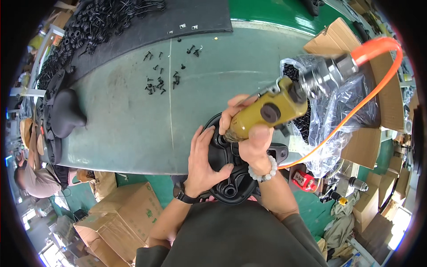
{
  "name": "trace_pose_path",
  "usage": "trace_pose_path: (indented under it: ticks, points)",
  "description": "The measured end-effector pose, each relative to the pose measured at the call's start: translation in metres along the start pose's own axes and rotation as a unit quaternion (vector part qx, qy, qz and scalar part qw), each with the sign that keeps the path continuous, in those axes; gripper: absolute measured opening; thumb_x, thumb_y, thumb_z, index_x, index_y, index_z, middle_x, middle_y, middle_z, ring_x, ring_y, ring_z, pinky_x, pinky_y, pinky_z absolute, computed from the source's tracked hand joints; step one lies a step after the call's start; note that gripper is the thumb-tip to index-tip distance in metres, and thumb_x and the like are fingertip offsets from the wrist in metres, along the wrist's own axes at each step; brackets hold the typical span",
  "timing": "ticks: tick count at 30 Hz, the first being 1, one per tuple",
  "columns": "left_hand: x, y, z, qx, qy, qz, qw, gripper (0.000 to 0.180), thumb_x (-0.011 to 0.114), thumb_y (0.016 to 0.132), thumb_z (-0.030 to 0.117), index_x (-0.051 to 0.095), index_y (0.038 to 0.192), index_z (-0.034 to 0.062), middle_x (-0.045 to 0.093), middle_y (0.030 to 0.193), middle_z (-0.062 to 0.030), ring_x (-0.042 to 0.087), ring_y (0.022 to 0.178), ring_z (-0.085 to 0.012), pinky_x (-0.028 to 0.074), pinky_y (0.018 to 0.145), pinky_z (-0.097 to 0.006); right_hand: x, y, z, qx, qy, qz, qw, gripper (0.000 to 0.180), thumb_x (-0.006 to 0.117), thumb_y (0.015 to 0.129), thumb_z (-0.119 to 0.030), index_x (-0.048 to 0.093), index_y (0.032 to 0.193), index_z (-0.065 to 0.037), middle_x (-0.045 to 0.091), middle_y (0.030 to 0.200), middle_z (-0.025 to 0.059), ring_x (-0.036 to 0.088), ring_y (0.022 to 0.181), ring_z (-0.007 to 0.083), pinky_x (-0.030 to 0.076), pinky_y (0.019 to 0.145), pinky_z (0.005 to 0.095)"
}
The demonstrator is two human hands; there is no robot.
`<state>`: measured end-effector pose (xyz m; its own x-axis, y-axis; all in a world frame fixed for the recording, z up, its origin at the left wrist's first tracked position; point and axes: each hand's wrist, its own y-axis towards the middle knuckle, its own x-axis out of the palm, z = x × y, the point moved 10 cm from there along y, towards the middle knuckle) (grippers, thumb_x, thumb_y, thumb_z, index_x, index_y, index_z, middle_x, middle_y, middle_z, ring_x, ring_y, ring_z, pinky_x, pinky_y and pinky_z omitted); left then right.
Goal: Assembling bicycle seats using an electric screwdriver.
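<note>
My right hand [255,144] is wrapped round an olive-yellow air screwdriver [262,113], which points down at a black bicycle saddle [227,196] with its underside up. The tool's tip is hidden behind my hand. My left hand [202,162] grips the saddle's left side, thumb over the underside and fingers along the edge. The saddle lies at the table's near edge, close to my body. From the tool's metal fitting [327,75] an orange air hose [378,89] curves down to the right. Loose black screws [155,84] lie scattered on the green table [120,120].
A heap of black parts [98,26] covers a dark mat at the far left. Another saddle [66,113] sits at the table's left end. An open carton [364,147] with a plastic liner stands right. A cardboard box [129,209] is below left. One person [38,180] is at far left.
</note>
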<state>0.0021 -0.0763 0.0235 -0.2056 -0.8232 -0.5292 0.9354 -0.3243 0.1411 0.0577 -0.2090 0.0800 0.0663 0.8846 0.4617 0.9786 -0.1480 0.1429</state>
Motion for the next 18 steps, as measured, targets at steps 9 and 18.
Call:
trace_pose_path:
  ticks: [9, 18]
  points:
    - [0.001, -0.001, 0.001, -0.006, -0.008, -0.007, 1.000, 0.095, 0.080, 0.064, 0.028, 0.038, 0.144, 0.0015, 0.045, 0.147, -0.0172, 0.031, 0.141, -0.0459, 0.034, 0.112, -0.053, -0.015, -0.009, 0.001, 0.029, 0.017, 0.043, 0.998, 0.097, 0.068, 0.070, -0.080, 0.051, 0.120, 0.002, 0.060, 0.078, 0.0121, 0.060, 0.069, 0.0232, 0.051, 0.065, 0.0364]
    - [0.000, 0.001, 0.000, -0.008, -0.013, -0.011, 1.000, 0.092, 0.078, 0.067, 0.030, 0.039, 0.145, 0.0009, 0.044, 0.149, -0.0165, 0.030, 0.143, -0.0446, 0.030, 0.115, -0.052, -0.029, -0.018, -0.067, -0.076, 0.111, 0.071, 0.988, 0.113, 0.043, 0.062, -0.101, 0.051, 0.112, 0.000, 0.057, 0.072, 0.0138, 0.054, 0.059, 0.0242, 0.050, 0.058, 0.0370]
